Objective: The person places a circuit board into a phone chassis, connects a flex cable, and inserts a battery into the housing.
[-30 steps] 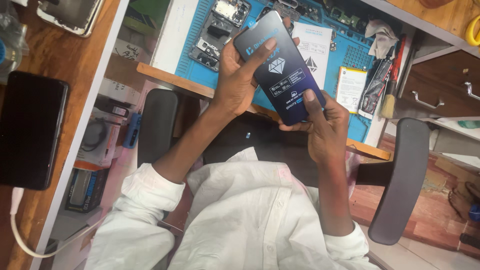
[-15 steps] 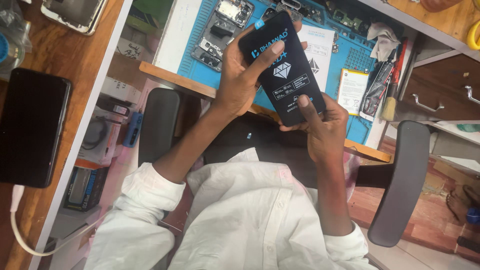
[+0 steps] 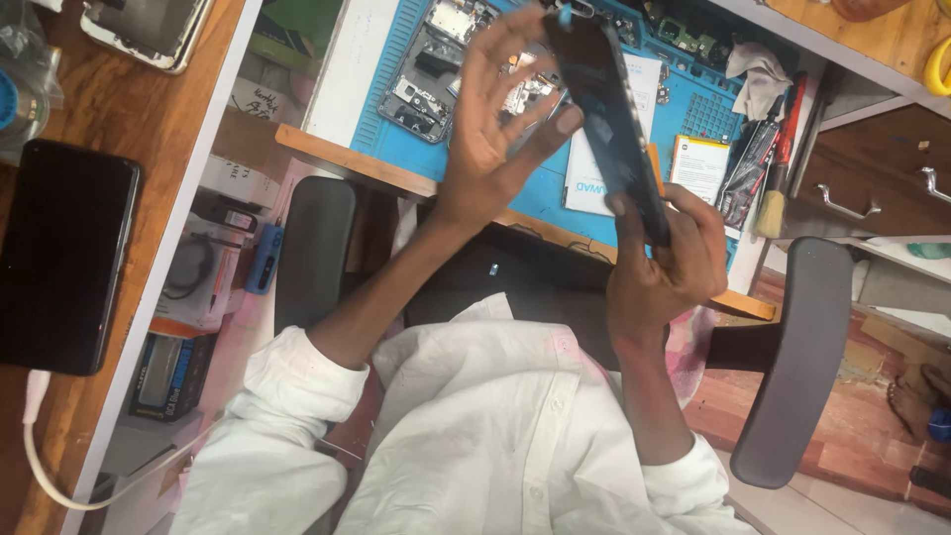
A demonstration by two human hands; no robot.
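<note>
Crowded blue mat, open gap only between the hands

The blue work mat (image 3: 713, 119) is blocked by an opened phone chassis (image 3: 431, 74) at its left edge, a white paper sheet (image 3: 594, 168) mid-mat and tools (image 3: 758, 163) at its right edge. Both chair armrests (image 3: 312, 248) flank the lap; a dark flat package (image 3: 614, 119) stands tilted between the left hand (image 3: 495, 139) and the right hand (image 3: 664, 267).

White button shirt, sleeves rolled near elbows, apparently creased

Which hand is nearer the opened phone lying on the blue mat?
Left. The left hand hovers right beside the opened phone, while the right hand grips the dark flat package farther off, near the desk edge.
</note>
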